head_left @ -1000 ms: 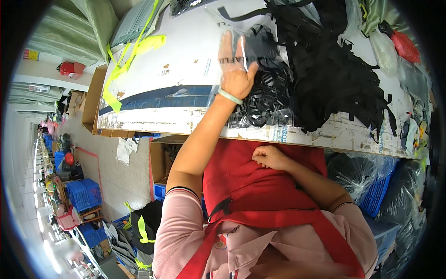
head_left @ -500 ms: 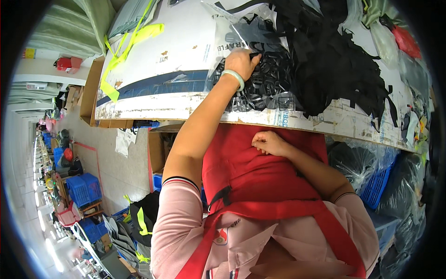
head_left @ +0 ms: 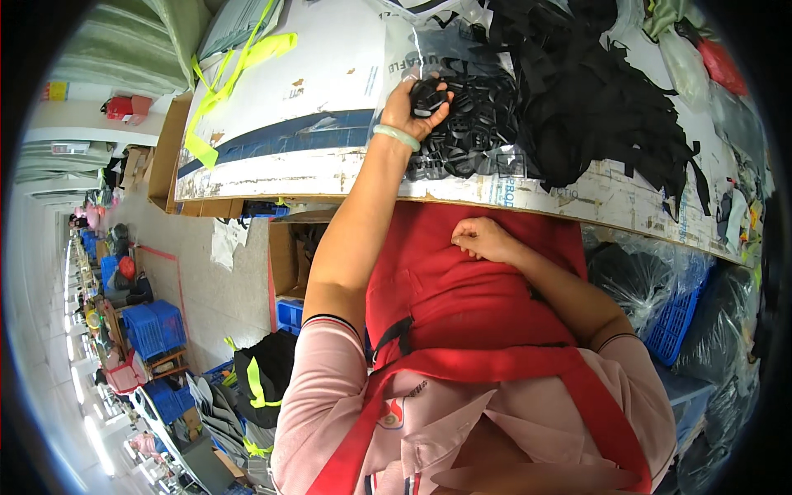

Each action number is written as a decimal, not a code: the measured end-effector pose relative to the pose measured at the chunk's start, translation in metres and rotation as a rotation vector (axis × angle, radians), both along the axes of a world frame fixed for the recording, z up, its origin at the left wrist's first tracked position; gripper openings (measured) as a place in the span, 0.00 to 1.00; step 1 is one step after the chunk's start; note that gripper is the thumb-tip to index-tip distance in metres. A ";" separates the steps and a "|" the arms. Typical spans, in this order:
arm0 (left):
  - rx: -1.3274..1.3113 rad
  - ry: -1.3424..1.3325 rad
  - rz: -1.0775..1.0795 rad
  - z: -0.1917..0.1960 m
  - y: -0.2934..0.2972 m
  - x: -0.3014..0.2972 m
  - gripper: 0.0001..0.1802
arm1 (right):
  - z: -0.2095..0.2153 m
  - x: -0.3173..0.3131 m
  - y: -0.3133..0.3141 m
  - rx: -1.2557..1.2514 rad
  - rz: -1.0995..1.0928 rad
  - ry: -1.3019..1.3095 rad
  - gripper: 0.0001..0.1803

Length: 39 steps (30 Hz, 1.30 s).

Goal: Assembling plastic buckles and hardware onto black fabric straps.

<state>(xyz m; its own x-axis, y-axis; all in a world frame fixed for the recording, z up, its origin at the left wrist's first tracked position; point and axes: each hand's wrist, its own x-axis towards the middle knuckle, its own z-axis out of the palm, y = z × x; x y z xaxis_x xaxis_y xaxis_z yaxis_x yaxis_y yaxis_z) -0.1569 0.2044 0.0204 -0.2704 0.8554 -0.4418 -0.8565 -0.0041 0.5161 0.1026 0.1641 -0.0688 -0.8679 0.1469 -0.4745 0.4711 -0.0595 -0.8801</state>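
Observation:
My left hand (head_left: 404, 114) is turned palm up with its fingers curled around a few black plastic buckles (head_left: 428, 97). It rests at the left edge of a pile of loose black buckles (head_left: 478, 124), which lies on and partly in a clear plastic bag (head_left: 404, 58) on the table. To the right of the pile spreads a heap of black fabric straps (head_left: 606, 115). My right hand (head_left: 487, 240) is held low before the red apron (head_left: 462, 305), its fingers curled together; whether anything is between them I cannot make out.
The white worktable (head_left: 272, 95) has a worn near edge. Neon yellow strips (head_left: 206, 124) lie at its left, beside a cardboard box (head_left: 172, 157). Under the table at right are a blue crate (head_left: 672, 326) and plastic-wrapped bundles (head_left: 627, 276).
My left hand has turned from palm down over the pile to palm up, shifted slightly left, and now shows buckles in it. My right hand keeps its curled pose.

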 end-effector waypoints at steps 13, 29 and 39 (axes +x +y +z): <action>0.179 -0.139 -0.103 0.013 -0.084 0.064 0.09 | 0.053 0.012 -0.001 0.011 -0.291 0.206 0.07; -0.126 -0.416 -0.073 -0.031 -0.196 0.153 0.17 | 0.090 0.021 -0.003 -0.227 -0.422 0.208 0.11; -0.016 0.104 -0.079 -0.023 -0.182 0.174 0.10 | 0.070 0.029 -0.020 -0.219 -0.499 0.326 0.09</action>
<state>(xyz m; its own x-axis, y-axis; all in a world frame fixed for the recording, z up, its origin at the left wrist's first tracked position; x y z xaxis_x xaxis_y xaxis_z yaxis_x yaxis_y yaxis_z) 0.0172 0.0223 -0.0030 -0.2475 0.8690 -0.4285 -0.7957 0.0701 0.6017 0.1314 0.1443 0.0014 -0.8246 0.5010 -0.2626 0.0502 -0.3975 -0.9162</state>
